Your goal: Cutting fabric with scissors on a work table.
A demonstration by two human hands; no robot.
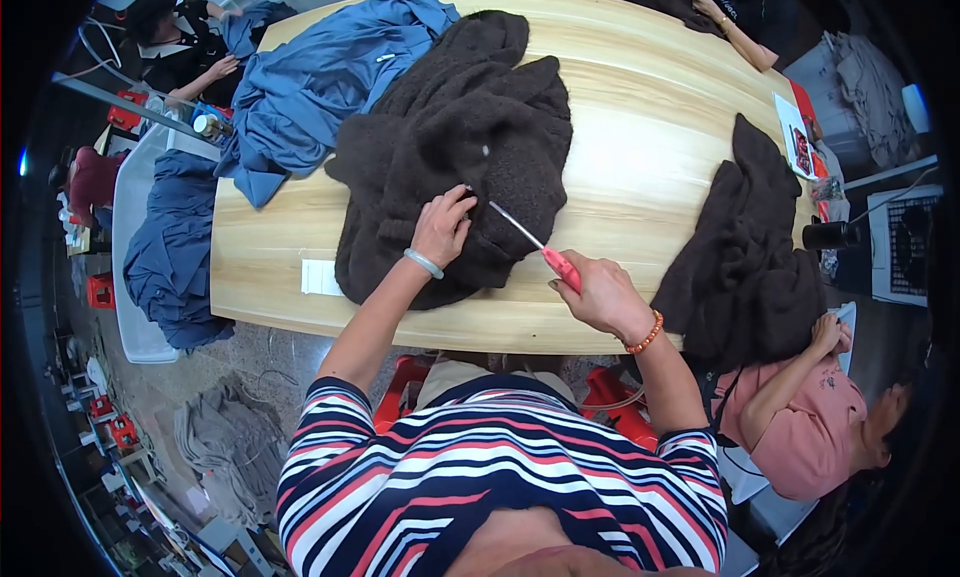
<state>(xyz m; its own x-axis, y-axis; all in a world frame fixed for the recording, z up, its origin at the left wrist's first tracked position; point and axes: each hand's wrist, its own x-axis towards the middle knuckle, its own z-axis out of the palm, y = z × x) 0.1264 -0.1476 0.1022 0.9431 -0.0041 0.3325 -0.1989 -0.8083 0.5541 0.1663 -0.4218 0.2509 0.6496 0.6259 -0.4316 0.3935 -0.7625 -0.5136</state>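
Note:
A dark brown fleecy garment [450,127] lies bunched on the wooden table in front of me. My left hand [443,227], with a pale bangle at its wrist, rests on the garment with curled fingers gripping its fabric. A tiny light speck shows on the cloth just above those fingers. In my right hand [606,295], a tool with a red handle and a thin metal shaft [518,227] is held, its tip pointing up and left over the garment's right side. Whether the tip touches the cloth I cannot tell.
Blue garments [310,87] are heaped at the table's far left, more in a white bin [140,317]. A white card [320,277] lies near the left edge. Another dark garment [745,247] hangs over the right side, beside a person in pink [800,417]. Others work across the table [590,37].

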